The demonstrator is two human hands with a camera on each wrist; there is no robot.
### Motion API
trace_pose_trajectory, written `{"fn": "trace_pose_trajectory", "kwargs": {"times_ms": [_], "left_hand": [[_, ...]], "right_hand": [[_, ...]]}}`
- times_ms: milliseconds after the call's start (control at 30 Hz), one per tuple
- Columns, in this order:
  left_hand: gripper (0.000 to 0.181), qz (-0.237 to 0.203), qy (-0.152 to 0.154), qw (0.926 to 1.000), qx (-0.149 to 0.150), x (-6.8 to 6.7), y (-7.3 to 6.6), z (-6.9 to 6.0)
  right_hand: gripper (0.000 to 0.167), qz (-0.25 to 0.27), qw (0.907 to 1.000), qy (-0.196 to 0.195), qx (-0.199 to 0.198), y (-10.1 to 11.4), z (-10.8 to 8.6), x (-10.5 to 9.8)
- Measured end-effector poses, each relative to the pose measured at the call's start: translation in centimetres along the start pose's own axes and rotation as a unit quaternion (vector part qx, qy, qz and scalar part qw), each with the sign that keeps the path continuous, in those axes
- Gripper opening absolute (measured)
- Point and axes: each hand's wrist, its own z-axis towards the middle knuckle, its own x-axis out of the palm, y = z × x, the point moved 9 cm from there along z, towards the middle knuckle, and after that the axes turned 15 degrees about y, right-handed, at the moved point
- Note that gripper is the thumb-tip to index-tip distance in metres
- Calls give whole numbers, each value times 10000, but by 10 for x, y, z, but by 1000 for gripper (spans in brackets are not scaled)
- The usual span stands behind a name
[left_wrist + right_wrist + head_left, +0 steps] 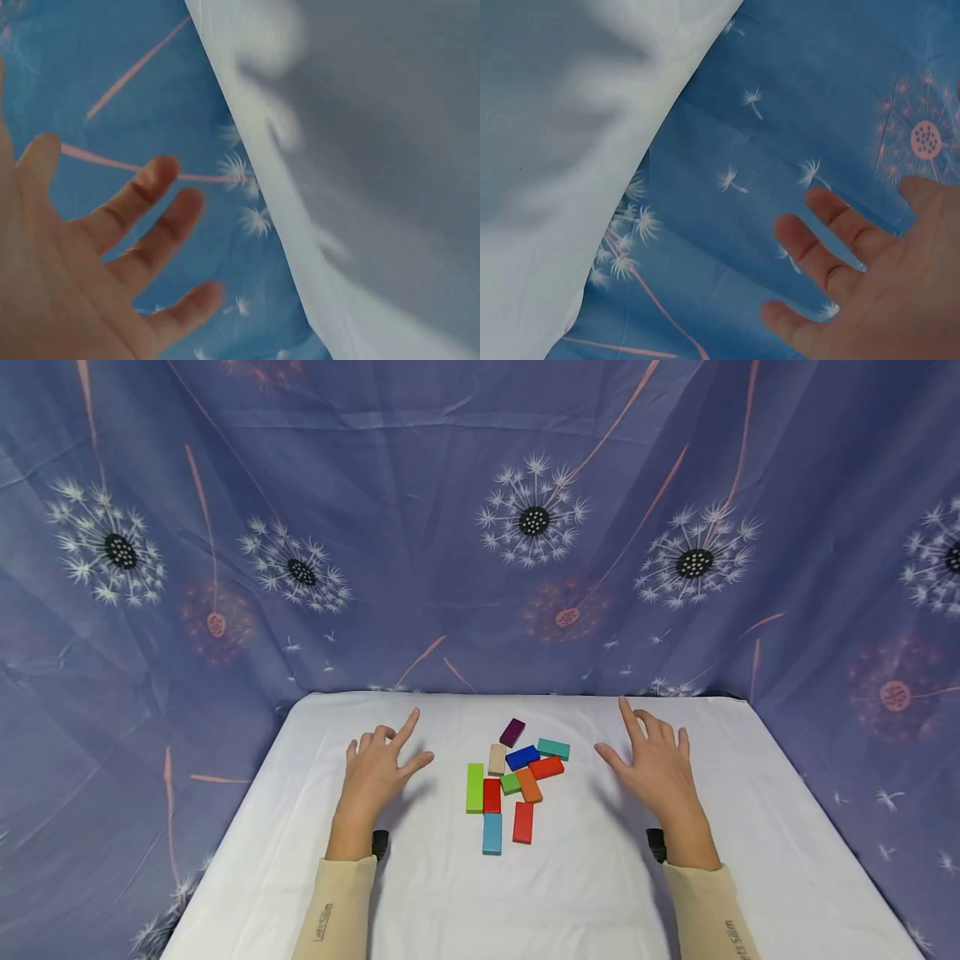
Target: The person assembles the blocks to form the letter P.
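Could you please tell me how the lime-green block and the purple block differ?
The lime-green block is bright and yellowish, while the purple block is dark. The lime-green block looks longer than the purple block. In the head view, the lime-green block stands nearly straight up and down, whereas the purple block slants. Both lie on the white cloth.

Beige sleeves (333, 906) left and right, dark lettering (323, 922) running lengthwise back from the cuffs (349, 863), maybe "LetsSlim", kinda tiny to read. Black wrist gadgets (380, 844) just past the cuffs, thumb side.
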Motion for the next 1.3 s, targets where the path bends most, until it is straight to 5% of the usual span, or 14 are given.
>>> {"fn": "trace_pose_trajectory", "kwargs": {"times_ms": [233,967,1300], "left_hand": [[85,-77,331,9994,47,10,-8,1],[83,-412,403,9970,520,31,-43,-7],[87,-442,902,9933,566,54,-52,-2]], "right_hand": [[100,-192,9998,79,26,16,6,3],[104,-125,9981,498,-333,65,32,37],[94,-336,9956,696,-522,81,37,61]]}}
